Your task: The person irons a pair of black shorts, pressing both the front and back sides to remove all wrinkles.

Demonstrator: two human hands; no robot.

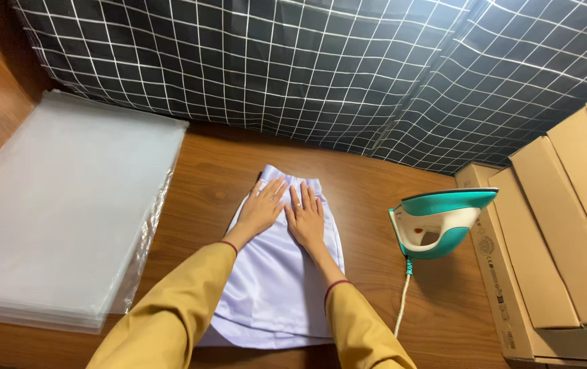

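Clear plastic sheets (61,212) are lying stacked at the left of the desk (375,178), untouched. At centre, a pale lilac garment (276,287) is lying folded into a narrow panel, its waistband end pointing away from the wearer. Both hands are pressing flat on its far half: the left hand (260,210) and right hand (305,219) are lying side by side, fingers (274,188) extended and slightly spread, gripping nothing. Judging from the neat edges, folding seems well advanced, with smoothing under way. To the right, a teal-and-white iron (440,222) is standing on its heel, apart from the cloth. Cardboard boxes (560,232) are running off the frame at right. The garment's near edge is partly hidden by yellow sleeves (170,321).
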